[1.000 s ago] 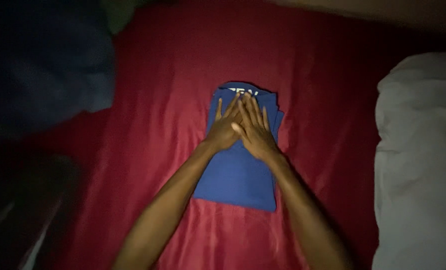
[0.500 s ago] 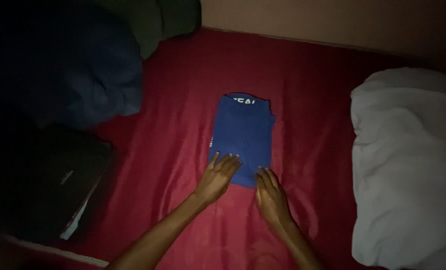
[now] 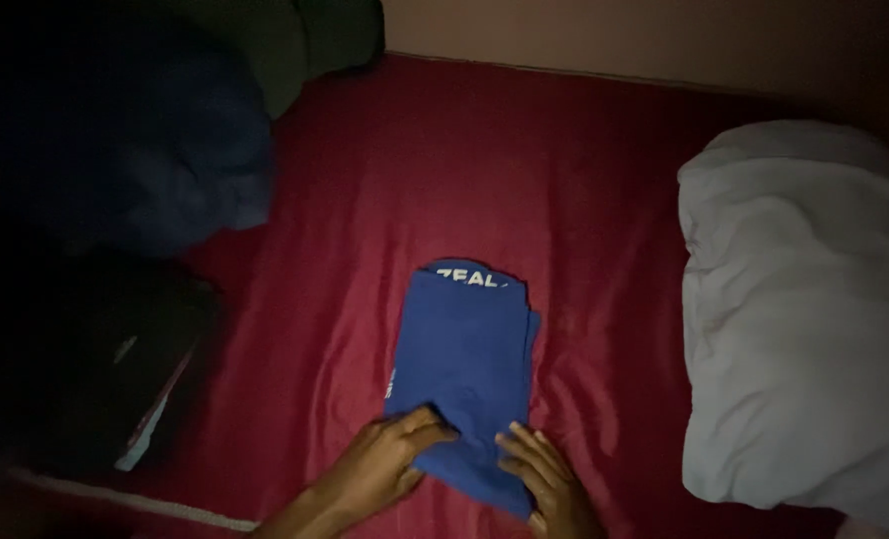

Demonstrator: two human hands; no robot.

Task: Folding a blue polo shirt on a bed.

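Two hands work at the near edge of a folded blue garment (image 3: 464, 359) that lies flat on a bed covered with a red sheet (image 3: 365, 200). The garment is folded into a narrow upright rectangle, with pale lettering showing along its far end, and it sits roughly in the middle of the bed, nearer the person than the wall.

The left hand (image 3: 380, 464) grips the garment's lower left corner: the thumb lies on top of the cloth and the other fingers curl underneath, so the fingers are clamped on the fabric. The right hand (image 3: 544, 479) rests at the lower right corner, fingers (image 3: 519, 439) held close together and bent down onto the blue cloth; from where I stand I cannot tell whether they pinch the edge or only press on it. Between the two hands the near edge of the garment is lifted a little and creased.

Off to the right, well apart from the garment, lies a bunched white cloth (image 3: 794, 319) that fills much of that side of the bed. At the far left a dark blue bundle (image 3: 165, 170) sits in shadow, with a dark green one (image 3: 305, 40) just behind it by the wall. Below these, at the bed's left edge, something flat and black (image 3: 135, 369) lies in the dark; I cannot make out what it is.
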